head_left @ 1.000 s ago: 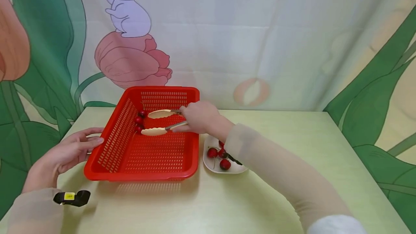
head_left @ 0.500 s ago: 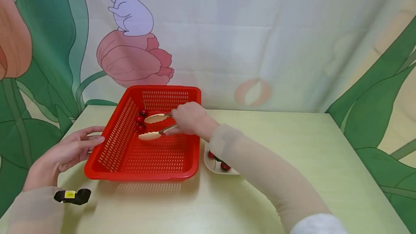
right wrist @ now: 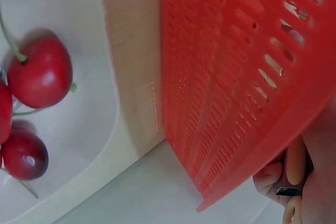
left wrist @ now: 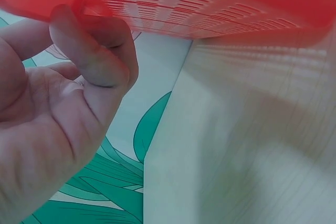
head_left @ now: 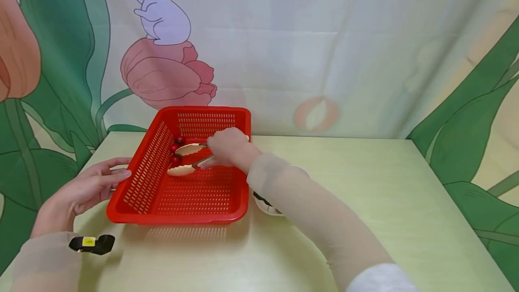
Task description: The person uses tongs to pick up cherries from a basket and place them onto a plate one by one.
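A red plastic basket [head_left: 174, 218] with slotted walls stands on the table. My left hand [head_left: 87, 186] grips its left rim, thumb on top and fingers curled below, as the left wrist view shows. Over the basket's right wall reaches my right hand [head_left: 230, 147], holding tongs with beige scalloped heads [head_left: 181, 170]. The two heads are spread apart, close to several red cherries [head_left: 175, 148] lying along the basket's left wall. In the right wrist view most of the tongs is hidden behind the basket wall.
Right of the basket sits a white plate [head_left: 267, 209], mostly covered by my right sleeve. More cherries [right wrist: 42, 72] with green stems lie on it in the right wrist view. A printed curtain [head_left: 275, 57] hangs behind the pale table [head_left: 365, 170].
My right hand and the tongs have moved left and slightly down into the basket. The right sleeve now covers more of the plate. My left hand keeps its place on the rim.
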Demonstrator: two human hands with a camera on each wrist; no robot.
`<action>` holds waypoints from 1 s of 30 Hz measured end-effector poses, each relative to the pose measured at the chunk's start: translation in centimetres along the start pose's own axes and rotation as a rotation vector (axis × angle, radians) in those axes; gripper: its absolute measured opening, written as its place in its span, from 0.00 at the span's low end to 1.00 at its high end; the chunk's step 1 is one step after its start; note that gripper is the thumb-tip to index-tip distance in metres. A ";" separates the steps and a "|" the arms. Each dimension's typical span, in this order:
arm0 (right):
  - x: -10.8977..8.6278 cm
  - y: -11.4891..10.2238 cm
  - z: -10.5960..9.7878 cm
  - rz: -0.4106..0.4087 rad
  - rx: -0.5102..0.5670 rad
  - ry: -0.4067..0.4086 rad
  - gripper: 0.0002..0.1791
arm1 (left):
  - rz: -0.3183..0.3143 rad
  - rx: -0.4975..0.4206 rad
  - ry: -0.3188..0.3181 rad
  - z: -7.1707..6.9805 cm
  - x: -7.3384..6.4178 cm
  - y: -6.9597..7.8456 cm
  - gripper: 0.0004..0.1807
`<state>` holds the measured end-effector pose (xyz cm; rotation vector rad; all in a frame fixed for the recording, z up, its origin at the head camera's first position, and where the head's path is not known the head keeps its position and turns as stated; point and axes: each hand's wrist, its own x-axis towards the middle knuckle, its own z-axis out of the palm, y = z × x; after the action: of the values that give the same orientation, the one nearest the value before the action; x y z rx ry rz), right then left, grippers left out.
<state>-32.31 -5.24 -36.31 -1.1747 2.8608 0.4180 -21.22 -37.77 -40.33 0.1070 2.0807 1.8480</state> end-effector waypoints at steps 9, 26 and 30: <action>0.3 -0.8 0.4 0.002 0.017 -0.034 0.32 | -0.010 0.023 0.013 -0.1 0.0 0.2 0.23; 0.5 -0.9 0.6 0.019 0.108 -0.064 0.28 | -0.020 0.031 0.016 -0.2 0.0 0.1 0.29; 0.4 -0.9 0.6 0.012 0.099 -0.067 0.26 | -0.022 0.019 0.015 -0.2 -0.1 0.0 0.29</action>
<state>-32.03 -5.98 -37.19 -1.1068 2.7972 0.3064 -21.23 -37.96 -40.28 0.0753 2.1015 1.8221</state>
